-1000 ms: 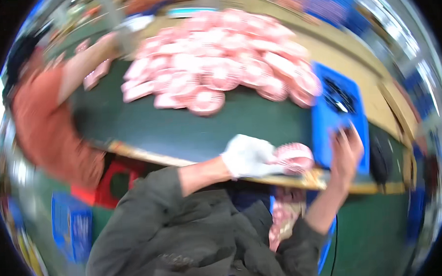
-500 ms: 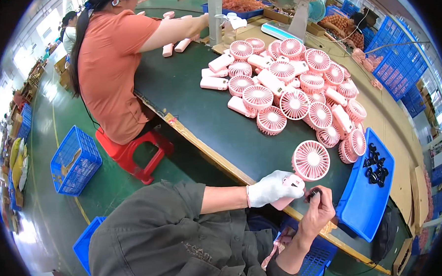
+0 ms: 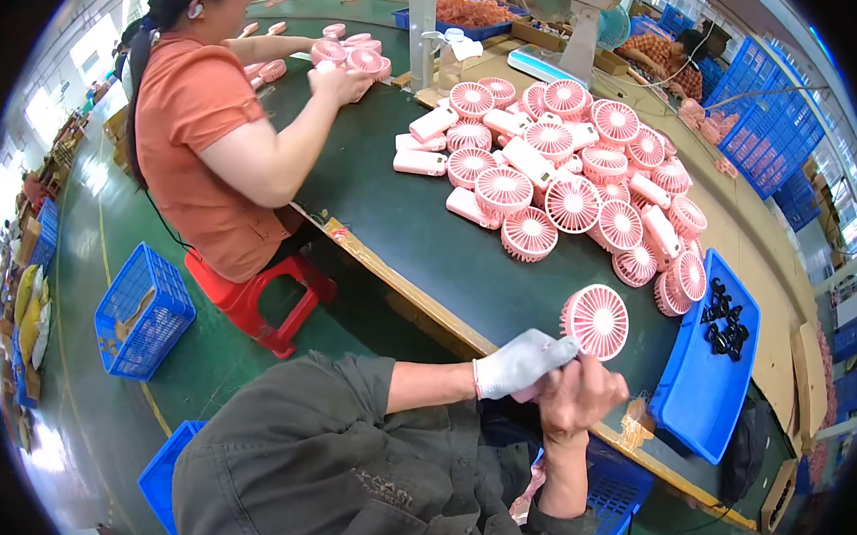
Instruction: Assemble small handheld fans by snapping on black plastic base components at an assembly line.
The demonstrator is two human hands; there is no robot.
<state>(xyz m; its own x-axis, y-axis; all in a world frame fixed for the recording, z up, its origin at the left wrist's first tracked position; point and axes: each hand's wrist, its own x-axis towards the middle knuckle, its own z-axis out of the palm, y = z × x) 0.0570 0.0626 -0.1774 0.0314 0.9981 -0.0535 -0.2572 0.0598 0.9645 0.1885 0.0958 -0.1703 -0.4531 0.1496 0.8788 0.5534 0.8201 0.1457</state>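
My left hand (image 3: 524,363), in a white glove, is closed around the handle of a pink handheld fan (image 3: 598,323). The fan's round slatted head faces up over the near table edge. My bare right hand (image 3: 581,395) is drawn in against the handle, just below the fan head, its fingers bent and pressed together. The small black part it pinched a moment ago is hidden by the fingers now. Similar black parts (image 3: 727,336) lie in a blue tray (image 3: 688,404) to the right. A heap of pink handheld fans (image 3: 572,205) covers the table beyond my hands.
On the left a co-worker (image 3: 198,144) in an orange shirt sits on a red stool (image 3: 287,302), both hands at pink fans farther down the green table (image 3: 388,226). A blue crate (image 3: 143,309) stands on the floor. A metal post (image 3: 423,33) rises beyond the heap.
My right hand has moved left and up to meet the fan's handle, covering the black part. The held fan has turned slightly. The co-worker has drawn back, hands now at a cluster of fans.
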